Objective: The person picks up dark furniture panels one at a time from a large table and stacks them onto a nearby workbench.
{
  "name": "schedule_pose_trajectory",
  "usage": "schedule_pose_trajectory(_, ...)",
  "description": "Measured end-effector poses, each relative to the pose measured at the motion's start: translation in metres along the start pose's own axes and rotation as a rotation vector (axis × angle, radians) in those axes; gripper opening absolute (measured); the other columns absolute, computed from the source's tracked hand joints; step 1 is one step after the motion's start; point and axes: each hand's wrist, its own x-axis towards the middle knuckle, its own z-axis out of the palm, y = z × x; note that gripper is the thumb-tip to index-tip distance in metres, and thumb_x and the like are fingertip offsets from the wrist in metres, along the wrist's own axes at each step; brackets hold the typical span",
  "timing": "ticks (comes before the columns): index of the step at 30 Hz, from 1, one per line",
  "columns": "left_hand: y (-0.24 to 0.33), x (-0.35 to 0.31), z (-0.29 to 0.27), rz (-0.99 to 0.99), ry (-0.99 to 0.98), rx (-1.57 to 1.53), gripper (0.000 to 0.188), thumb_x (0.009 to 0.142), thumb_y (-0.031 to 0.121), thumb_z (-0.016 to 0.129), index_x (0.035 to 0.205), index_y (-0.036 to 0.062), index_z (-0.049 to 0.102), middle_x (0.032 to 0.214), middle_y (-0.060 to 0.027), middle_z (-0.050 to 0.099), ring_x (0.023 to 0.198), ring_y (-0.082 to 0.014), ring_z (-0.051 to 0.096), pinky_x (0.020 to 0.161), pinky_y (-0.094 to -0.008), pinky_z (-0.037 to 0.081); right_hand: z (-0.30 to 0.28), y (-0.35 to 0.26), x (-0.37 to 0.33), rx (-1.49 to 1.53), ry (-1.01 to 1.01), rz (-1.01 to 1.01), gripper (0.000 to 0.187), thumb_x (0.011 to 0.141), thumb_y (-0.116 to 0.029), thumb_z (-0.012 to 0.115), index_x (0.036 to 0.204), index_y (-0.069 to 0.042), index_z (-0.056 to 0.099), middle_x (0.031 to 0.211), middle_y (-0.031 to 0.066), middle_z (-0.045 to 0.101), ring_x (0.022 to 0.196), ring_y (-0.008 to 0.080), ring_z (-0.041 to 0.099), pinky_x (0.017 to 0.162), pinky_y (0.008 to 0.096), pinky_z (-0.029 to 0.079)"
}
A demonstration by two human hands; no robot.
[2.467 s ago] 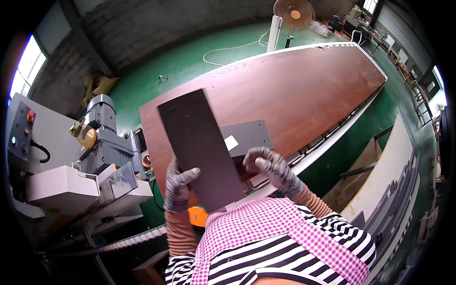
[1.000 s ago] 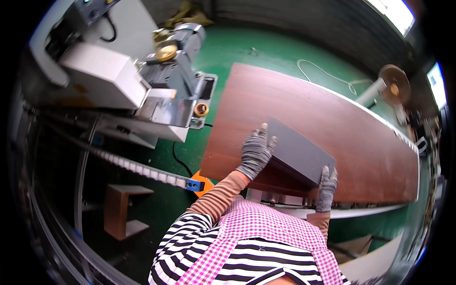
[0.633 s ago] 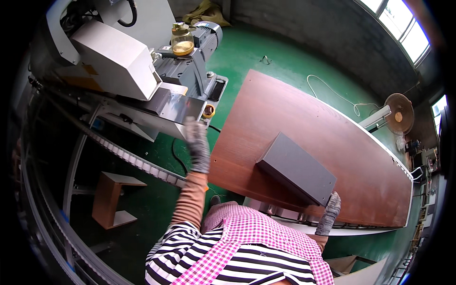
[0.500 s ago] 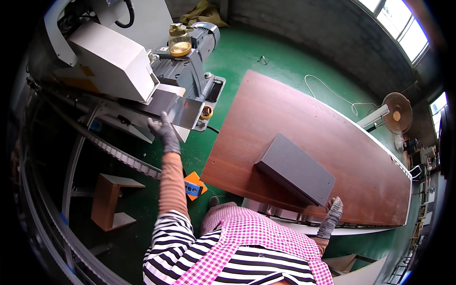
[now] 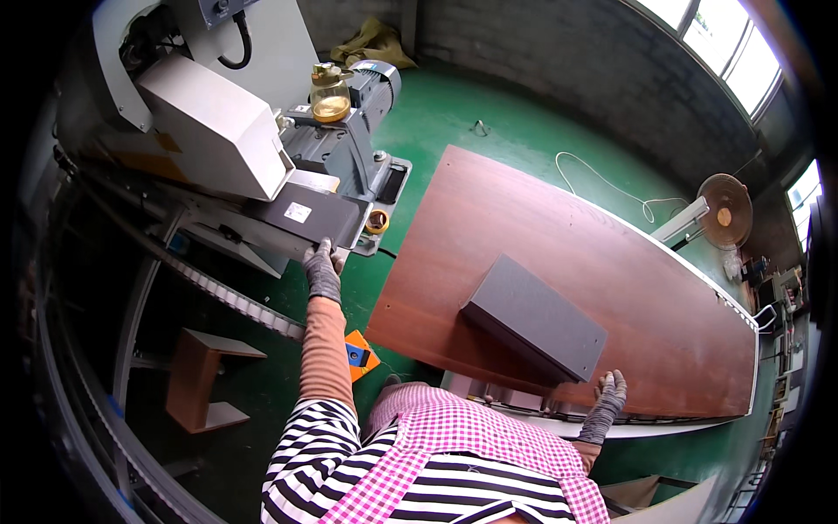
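Left hand (image 5: 323, 272), gloved, is at nine o'clock from the centre of the view, its fingers partly bent and touching the near end of a dark panel (image 5: 325, 218); whether it grips the panel or only rests against it, I cannot tell. Right hand (image 5: 608, 398), also gloved, lies at four o'clock, loosely open with the fingers a little curled and nothing seen in it, just beside the near corner of a dark grey oblong (image 5: 541, 316).

Largest is the brown table (image 5: 672, 323), stretching from the centre out past three o'clock. At ten o'clock is the grey-and-white machine (image 5: 218, 122). A round fan (image 5: 729, 212) sits just above three o'clock, beyond the table's white far edge. The oblong lies flat and aslant on the table at four o'clock, thick as a box, with small dots at its right end. A brown U-shaped piece (image 5: 186, 384) is on its side at eight o'clock. The panel lies flat at ten o'clock, against the machine's white cover. At eleven o'clock a clear jar (image 5: 331, 94) stands upright on the machine. An orange block (image 5: 360, 368) with a blue part is at seven o'clock. Smallest are a yellowish roll (image 5: 377, 222), between ten and eleven o'clock, and the panel's white label (image 5: 298, 212).
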Motion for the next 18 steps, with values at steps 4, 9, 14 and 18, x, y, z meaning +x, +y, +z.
schedule_pose_trajectory(4,-0.009,-0.015,-0.017,-0.082,-0.015,-0.055,0.019,0.082,0.022,0.066,0.088,0.012,0.052,0.063,0.0005,0.05,0.046,-0.0092,0.049,0.037,-0.0227,0.042,-0.003,-0.003,0.001,0.016,-0.006,-0.036,0.033,0.09,-0.018,0.059,0.123,-0.014,0.054,0.103,-0.0023,0.061,0.083,0.0081,0.058,0.073,0.0252,0.047)
schedule_pose_trajectory(9,-0.007,-0.048,-0.038,-0.119,-0.427,-0.248,0.014,0.076,0.022,0.061,0.076,0.0142,0.049,0.058,0.0022,0.041,0.039,-0.0099,0.033,0.037,-0.0249,0.029,-0.01,-0.019,-0.002,0.083,-0.028,-0.101,0.033,0.092,-0.015,0.056,0.124,-0.01,0.053,0.109,0.0007,0.06,0.089,0.0097,0.058,0.078,0.0254,0.047)
schedule_pose_trajectory(14,0.001,-0.127,-0.057,0.027,-0.596,-0.08,0.012,0.076,0.021,0.056,0.079,0.0097,0.053,0.06,0.0012,0.048,0.037,-0.0067,0.032,0.036,-0.0219,0.028,-0.03,-0.017,0.004,0.181,0.019,-0.173,0.032,0.093,-0.013,0.054,0.124,-0.012,0.053,0.11,0.0003,0.062,0.086,0.0098,0.061,0.076,0.0261,0.049)
schedule_pose_trajectory(18,0.024,-0.191,-0.054,0.42,-0.732,0.149,0.035,0.076,0.015,0.058,0.107,0.0005,0.057,0.081,0.0018,0.056,0.058,-0.0023,0.048,0.048,-0.0176,0.037,-0.015,-0.073,-0.053,0.237,-0.089,-0.3,0.031,0.094,-0.017,0.052,0.124,-0.008,0.052,0.109,0.005,0.062,0.086,0.0115,0.061,0.071,0.0248,0.051)
